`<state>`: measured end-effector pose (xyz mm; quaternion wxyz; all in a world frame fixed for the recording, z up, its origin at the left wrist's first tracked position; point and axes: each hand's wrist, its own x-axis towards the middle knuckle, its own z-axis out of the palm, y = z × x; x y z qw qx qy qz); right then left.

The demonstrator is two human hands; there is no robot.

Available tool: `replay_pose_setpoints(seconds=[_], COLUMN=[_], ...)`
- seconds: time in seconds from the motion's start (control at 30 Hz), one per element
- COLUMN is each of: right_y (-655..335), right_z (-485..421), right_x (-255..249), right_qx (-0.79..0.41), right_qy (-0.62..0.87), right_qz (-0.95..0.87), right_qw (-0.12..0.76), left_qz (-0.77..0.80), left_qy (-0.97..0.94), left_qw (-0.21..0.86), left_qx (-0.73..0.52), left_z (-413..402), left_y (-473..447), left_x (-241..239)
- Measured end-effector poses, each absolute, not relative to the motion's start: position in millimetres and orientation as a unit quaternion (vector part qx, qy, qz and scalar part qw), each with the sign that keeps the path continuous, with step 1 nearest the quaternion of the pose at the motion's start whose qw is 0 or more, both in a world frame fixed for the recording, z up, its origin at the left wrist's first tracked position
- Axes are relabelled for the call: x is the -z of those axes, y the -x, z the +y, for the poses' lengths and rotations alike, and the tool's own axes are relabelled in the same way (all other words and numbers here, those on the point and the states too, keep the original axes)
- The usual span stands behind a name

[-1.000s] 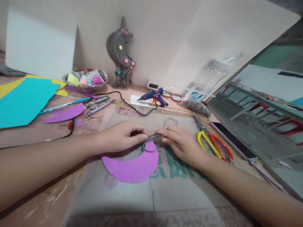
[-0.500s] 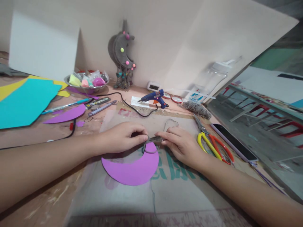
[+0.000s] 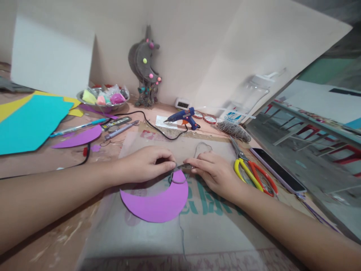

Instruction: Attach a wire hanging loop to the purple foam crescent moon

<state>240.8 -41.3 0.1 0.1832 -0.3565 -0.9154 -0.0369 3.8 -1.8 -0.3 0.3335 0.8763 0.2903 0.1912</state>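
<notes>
A purple paper crescent point(image 3: 158, 203) lies on the mat in front of me, its upper tip between my hands. My left hand point(image 3: 149, 165) is closed in a pinch at that tip, where grey yarn point(image 3: 178, 183) loops around the crescent. On the other side, my right hand point(image 3: 213, 171) pinches a short, dark grey strand of yarn stretched between the fingertips of both hands. A thin loop of the yarn rises behind my right fingers. The exact contact at the tip is partly hidden by my fingers.
Behind my hands lies a blue glue gun point(image 3: 183, 117) with a black cord. Scissors point(image 3: 254, 173), a phone point(image 3: 278, 169) and a yarn bundle point(image 3: 234, 131) are right. Left are coloured sheets point(image 3: 31, 124), a utility knife point(image 3: 117, 123) and a clay bowl point(image 3: 103, 105). A decorated grey crescent point(image 3: 145, 62) stands behind.
Both hands stay pinched at the crescent's tip with almost no movement. The view has shifted very slightly.
</notes>
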Motion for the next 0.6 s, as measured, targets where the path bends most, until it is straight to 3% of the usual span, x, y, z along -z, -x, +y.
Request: replay_pose_setpoints(seconds=[0.23, 0.6], right_y=[-247.9, -244.9], right_z=[-39.6, -39.5], right_x=[3.1, 1.9], right_qx=[-0.022, 0.018], right_qy=[0.399, 0.37], right_qz=[-0.891, -0.91], right_qw=[0.215, 0.186], left_qz=[0.298, 0.301], left_qy=[-0.869, -0.867], left_qw=[0.347, 0.351], left_qx=[-0.188, -0.187], left_z=[-2.1, -2.1], left_y=[-4.0, -4.6], left_x=[0.4, -2.4])
